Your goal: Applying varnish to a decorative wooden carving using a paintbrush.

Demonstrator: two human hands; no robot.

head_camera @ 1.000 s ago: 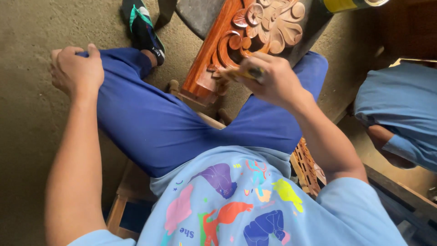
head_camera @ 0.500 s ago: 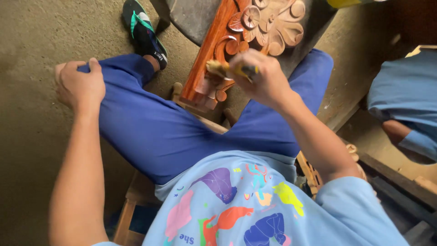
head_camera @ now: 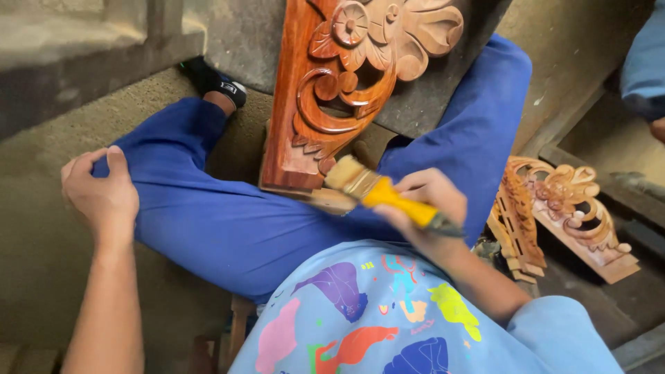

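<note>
My right hand [head_camera: 424, 204] grips a yellow-handled paintbrush [head_camera: 377, 189]; its pale bristles rest at the lower edge of a reddish-brown carved wooden panel [head_camera: 325, 90] with a flower and scrolls. The panel leans on a dark slab [head_camera: 429, 104] between my knees. My left hand [head_camera: 102, 194] lies on my left knee over blue trousers [head_camera: 208, 215], fingers curled on the cloth and holding nothing. I sit low, in a light blue shirt with coloured shapes.
Lighter carved wooden pieces [head_camera: 561, 208] lie stacked on the floor at the right. Another person's blue sleeve [head_camera: 641, 66] shows at the top right. A stone ledge [head_camera: 83, 62] runs along the upper left. My black-shod foot [head_camera: 211, 79] is beside the slab.
The view has shifted downward and closer. My right hand has drawn the brush down from the middle of the carving to its lower edge. My left hand stays on the knee.
</note>
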